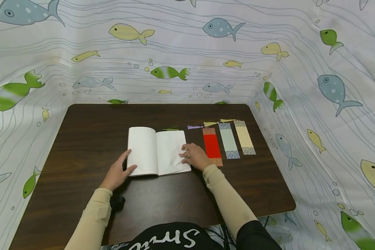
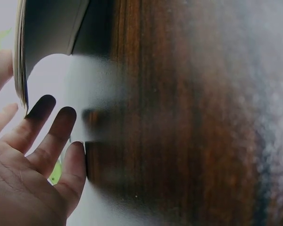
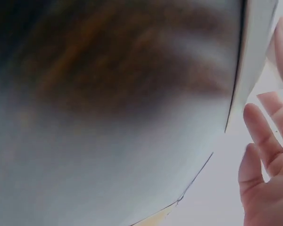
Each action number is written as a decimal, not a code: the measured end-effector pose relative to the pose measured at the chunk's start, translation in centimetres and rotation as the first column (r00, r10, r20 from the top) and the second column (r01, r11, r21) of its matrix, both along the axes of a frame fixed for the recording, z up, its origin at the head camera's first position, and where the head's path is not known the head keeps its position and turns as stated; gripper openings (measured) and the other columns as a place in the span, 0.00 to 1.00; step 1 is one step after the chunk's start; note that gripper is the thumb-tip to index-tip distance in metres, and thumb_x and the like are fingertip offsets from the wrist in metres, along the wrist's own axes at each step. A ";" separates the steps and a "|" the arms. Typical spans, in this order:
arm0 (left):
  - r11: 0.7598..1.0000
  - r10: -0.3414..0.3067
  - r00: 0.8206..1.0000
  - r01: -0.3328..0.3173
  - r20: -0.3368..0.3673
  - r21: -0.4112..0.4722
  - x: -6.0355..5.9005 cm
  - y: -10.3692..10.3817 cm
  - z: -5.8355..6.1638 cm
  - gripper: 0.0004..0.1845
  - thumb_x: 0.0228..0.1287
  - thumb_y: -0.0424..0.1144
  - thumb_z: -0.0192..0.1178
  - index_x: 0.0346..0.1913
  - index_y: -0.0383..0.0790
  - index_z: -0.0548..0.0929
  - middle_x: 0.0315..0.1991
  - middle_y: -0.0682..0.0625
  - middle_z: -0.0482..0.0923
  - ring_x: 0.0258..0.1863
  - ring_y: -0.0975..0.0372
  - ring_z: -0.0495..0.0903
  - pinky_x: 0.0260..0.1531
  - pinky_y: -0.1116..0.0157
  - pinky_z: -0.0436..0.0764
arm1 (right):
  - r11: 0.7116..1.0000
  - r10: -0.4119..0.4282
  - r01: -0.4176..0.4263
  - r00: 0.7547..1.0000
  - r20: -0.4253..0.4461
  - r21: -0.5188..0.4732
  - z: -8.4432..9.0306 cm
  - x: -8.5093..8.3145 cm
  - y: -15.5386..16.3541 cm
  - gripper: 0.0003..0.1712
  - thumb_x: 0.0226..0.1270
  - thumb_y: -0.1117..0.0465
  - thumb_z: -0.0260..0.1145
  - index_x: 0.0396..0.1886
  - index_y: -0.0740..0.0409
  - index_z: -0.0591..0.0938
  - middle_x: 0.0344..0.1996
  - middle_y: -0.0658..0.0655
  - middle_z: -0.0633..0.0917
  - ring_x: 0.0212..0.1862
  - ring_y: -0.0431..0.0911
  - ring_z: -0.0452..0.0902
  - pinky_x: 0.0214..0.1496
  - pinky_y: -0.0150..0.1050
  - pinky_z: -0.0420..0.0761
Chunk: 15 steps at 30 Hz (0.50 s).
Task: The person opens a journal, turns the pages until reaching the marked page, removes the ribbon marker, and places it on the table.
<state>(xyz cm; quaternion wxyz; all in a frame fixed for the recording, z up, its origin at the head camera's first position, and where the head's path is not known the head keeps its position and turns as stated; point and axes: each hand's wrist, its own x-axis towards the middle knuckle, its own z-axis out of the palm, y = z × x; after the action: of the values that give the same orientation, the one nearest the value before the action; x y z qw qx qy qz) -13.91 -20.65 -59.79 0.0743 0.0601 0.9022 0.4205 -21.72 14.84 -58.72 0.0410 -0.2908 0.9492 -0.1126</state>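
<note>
An open notebook [image 1: 142, 149] with blank-looking pages lies on the dark wooden table. My left hand [image 1: 117, 173] grips its left edge, thumb on the page. In the left wrist view, the notebook's page edges [image 2: 20, 56] pass between thumb and fingers, which are extended. My right hand [image 1: 195, 155] rests its bent fingertips on the right page, where the paper creases near the lower corner. The right wrist view shows the thumb against the notebook's side [image 3: 247, 61] and the fingers spread. Whether a single page is pinched there is hard to see.
Right of the notebook lie a red bookmark [image 1: 211, 146], a pale green bookmark [image 1: 229, 140] and a cream bookmark [image 1: 245, 138], all with tassels. A green tassel [image 1: 171, 129] shows behind the notebook's top edge. Fish-patterned cloth [image 1: 181, 52] surrounds the table [image 1: 62, 166].
</note>
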 end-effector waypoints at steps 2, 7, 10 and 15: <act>1.000 0.001 1.000 -0.001 0.000 0.002 0.1 0.0 -0.1 0.45 0.74 0.55 0.59 0.82 0.39 0.50 0.78 0.30 0.52 0.73 0.33 0.56 0.66 0.33 0.60 | 1.000 -0.025 0.025 0.999 0.029 -0.016 0.0 0.0 -0.2 0.20 0.59 0.49 0.77 0.50 0.48 0.91 0.55 0.49 0.84 0.52 0.46 0.78 0.58 0.40 0.79; 1.000 -0.001 1.000 0.001 -0.010 0.003 0.1 0.0 -0.2 0.44 0.74 0.55 0.59 0.81 0.39 0.51 0.78 0.30 0.52 0.73 0.33 0.57 0.66 0.33 0.61 | 0.980 -0.079 0.106 0.983 0.166 -0.166 0.0 0.1 -0.4 0.18 0.62 0.54 0.76 0.50 0.56 0.88 0.50 0.48 0.87 0.55 0.46 0.81 0.64 0.42 0.77; 1.000 0.001 1.000 -0.001 -0.012 0.001 0.1 0.0 -0.3 0.44 0.74 0.54 0.59 0.81 0.39 0.51 0.78 0.30 0.53 0.73 0.33 0.58 0.65 0.33 0.62 | 0.945 -0.076 0.141 0.973 0.219 -0.296 -0.3 0.1 -0.4 0.18 0.64 0.60 0.75 0.52 0.59 0.86 0.50 0.51 0.86 0.54 0.47 0.81 0.63 0.42 0.78; 1.000 0.004 1.000 -0.004 -0.010 0.004 0.1 -0.1 -0.4 0.44 0.74 0.54 0.59 0.81 0.39 0.51 0.78 0.30 0.53 0.73 0.34 0.57 0.65 0.33 0.61 | 0.825 -0.136 0.311 0.919 0.369 -0.471 -0.7 0.0 -0.5 0.24 0.65 0.65 0.74 0.62 0.59 0.84 0.56 0.59 0.75 0.43 0.47 0.76 0.50 0.34 0.81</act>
<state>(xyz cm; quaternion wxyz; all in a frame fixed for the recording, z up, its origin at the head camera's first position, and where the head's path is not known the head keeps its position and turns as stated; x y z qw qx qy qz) -13.85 -20.78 -60.19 0.0690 0.0604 0.9019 0.4222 -21.72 14.36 -59.38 0.1004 -0.1540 0.8911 -0.4149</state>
